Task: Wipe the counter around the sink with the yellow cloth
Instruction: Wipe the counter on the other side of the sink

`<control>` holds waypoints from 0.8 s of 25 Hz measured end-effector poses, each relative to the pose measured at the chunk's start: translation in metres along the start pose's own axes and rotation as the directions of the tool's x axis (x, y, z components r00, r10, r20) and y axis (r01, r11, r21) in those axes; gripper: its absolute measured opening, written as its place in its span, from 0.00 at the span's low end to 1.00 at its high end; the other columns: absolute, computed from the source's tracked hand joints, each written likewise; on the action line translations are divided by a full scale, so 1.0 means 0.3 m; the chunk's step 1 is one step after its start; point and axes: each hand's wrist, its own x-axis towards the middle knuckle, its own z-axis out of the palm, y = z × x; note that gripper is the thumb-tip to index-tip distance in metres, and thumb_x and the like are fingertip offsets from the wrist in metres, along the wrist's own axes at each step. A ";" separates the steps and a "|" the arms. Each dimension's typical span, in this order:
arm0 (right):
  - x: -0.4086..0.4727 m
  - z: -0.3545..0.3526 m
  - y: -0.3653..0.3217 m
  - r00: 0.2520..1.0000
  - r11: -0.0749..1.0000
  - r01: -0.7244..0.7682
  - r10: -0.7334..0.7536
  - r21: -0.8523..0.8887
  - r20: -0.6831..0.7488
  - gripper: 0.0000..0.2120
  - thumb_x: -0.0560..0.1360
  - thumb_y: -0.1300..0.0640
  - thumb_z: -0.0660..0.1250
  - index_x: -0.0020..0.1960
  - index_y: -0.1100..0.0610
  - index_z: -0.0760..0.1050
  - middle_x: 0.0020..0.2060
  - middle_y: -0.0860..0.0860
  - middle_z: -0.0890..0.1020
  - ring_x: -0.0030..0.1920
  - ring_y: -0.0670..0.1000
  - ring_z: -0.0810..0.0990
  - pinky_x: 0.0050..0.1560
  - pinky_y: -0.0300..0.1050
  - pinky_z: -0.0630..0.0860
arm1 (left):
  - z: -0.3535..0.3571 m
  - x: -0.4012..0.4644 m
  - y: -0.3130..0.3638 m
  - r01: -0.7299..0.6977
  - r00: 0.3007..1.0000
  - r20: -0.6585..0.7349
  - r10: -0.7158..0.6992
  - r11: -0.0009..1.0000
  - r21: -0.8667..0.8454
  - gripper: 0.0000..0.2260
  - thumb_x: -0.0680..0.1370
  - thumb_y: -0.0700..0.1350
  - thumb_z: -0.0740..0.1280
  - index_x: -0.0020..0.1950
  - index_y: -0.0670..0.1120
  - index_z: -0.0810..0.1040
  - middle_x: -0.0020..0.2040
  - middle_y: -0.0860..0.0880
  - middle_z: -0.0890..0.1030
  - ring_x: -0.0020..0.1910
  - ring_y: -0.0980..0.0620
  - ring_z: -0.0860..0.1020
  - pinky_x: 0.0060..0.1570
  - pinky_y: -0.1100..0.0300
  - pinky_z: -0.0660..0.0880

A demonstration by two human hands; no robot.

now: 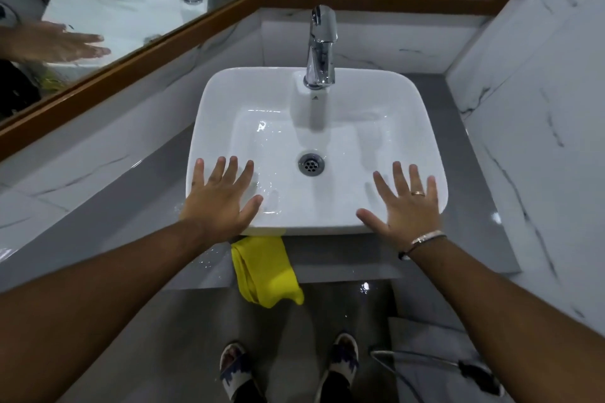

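Head view: yellow cloth point(265, 270) lengthwise front-to-back

both arms reach in from the lower corners of the frame toward its middle. the left hand point(220, 198) lies flat, palm down, fingers spread. the right hand point(407, 206) mirrors it, fingers fanned, with a ring on one finger and bands at the wrist.

one sink point(425, 127), one yellow cloth point(265, 268), two hands point(217, 203)

surface: grey counter point(343, 258) | on it: white sink point(422, 121); yellow cloth point(265, 268) draped over front edge
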 end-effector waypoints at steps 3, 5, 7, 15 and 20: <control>0.006 -0.001 -0.027 0.999 0.999 0.026 -0.024 -0.043 0.041 0.42 0.67 0.26 0.31 0.75 0.45 0.49 0.77 0.56 0.47 0.76 0.61 0.43 0.73 0.66 0.41 | -0.011 -0.002 0.000 0.004 1.000 -0.019 -0.004 1.000 -0.003 0.33 0.77 0.65 0.42 0.78 0.50 0.53 0.78 0.41 0.59 0.77 0.39 0.55 0.73 0.34 0.42; 0.001 -0.015 -0.091 0.999 1.000 0.029 -0.029 -0.001 0.040 0.40 0.68 0.27 0.33 0.75 0.44 0.48 0.77 0.56 0.45 0.76 0.60 0.41 0.72 0.67 0.39 | -0.029 -0.032 0.005 0.043 0.995 -0.088 -0.046 0.998 -0.043 0.32 0.78 0.65 0.44 0.78 0.50 0.53 0.78 0.41 0.57 0.77 0.40 0.54 0.72 0.35 0.41; 0.017 -0.025 -0.253 0.993 0.991 0.105 -0.109 0.081 0.044 0.40 0.69 0.27 0.35 0.75 0.44 0.48 0.77 0.55 0.46 0.76 0.60 0.41 0.72 0.67 0.38 | -0.007 -0.126 -0.003 0.150 0.973 -0.158 -0.168 0.982 -0.117 0.32 0.78 0.63 0.48 0.78 0.47 0.52 0.79 0.40 0.54 0.77 0.39 0.52 0.72 0.37 0.41; 0.084 -0.030 -0.691 0.967 0.945 0.229 -0.249 0.234 0.061 0.35 0.73 0.31 0.41 0.75 0.46 0.51 0.77 0.56 0.50 0.76 0.59 0.46 0.73 0.65 0.43 | 0.308 -0.555 0.096 0.280 0.958 0.133 -0.255 0.932 -0.232 0.30 0.72 0.49 0.66 0.71 0.37 0.68 0.73 0.37 0.64 0.68 0.33 0.70 0.70 0.41 0.60; 0.086 -0.028 -0.685 0.964 0.951 0.219 -0.246 0.220 0.103 0.37 0.71 0.30 0.37 0.75 0.46 0.49 0.77 0.55 0.49 0.76 0.58 0.46 0.74 0.64 0.45 | 0.304 -0.366 0.310 0.065 0.963 0.266 0.043 0.920 -0.385 0.22 0.74 0.52 0.61 0.63 0.43 0.74 0.61 0.39 0.78 0.58 0.38 0.77 0.57 0.47 0.75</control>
